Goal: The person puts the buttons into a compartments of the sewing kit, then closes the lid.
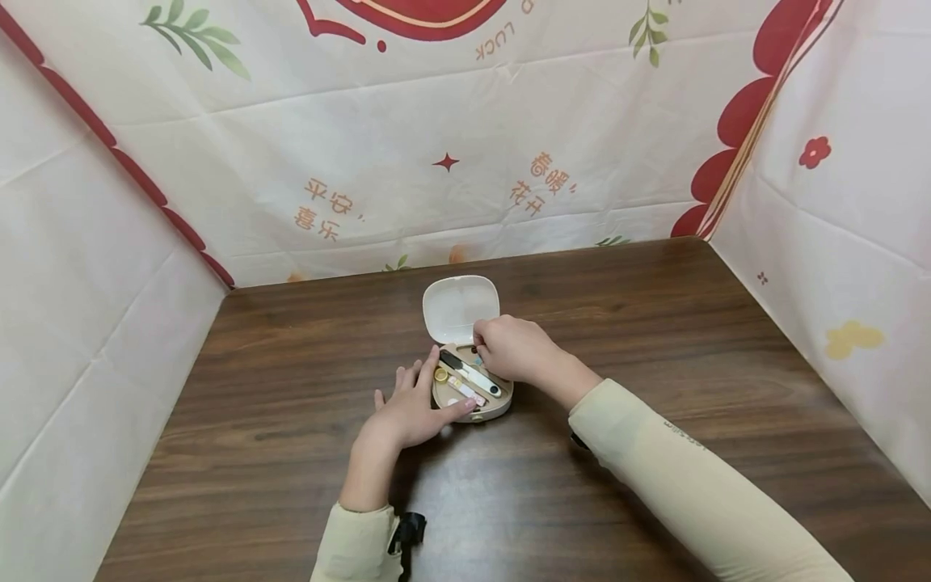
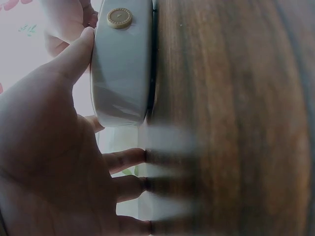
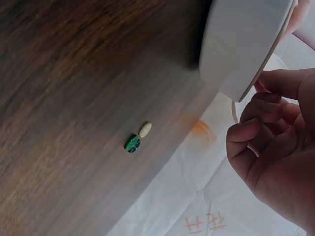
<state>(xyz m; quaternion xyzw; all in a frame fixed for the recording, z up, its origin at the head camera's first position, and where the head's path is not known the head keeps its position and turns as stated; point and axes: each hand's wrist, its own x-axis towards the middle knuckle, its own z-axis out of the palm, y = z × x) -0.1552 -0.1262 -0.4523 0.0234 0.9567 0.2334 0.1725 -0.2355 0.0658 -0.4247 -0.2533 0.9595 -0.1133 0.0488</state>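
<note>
A small sewing-kit case (image 1: 494,412) stands on the table with its white lid (image 1: 461,307) raised. Inside lie a pair of white-and-black thread snips (image 1: 476,378), a gold ring (image 1: 440,374) and a pale pink patterned strip (image 1: 465,390). My left hand (image 1: 407,412) steadies the case, forefinger stretched along its left side and thumb on the front rim; the other fingers spread toward the tabletop. My right hand (image 1: 516,349) reaches over the right rim by the hinge, its fingers curled at the compartments. I cannot tell whether its fingertips pinch anything.
In the right wrist view a small green disc (image 3: 132,143) and a cream one (image 3: 145,129) lie together on the wooden table (image 1: 291,388), beside the case. Printed white cloth (image 1: 436,121) hangs behind the table and along both sides.
</note>
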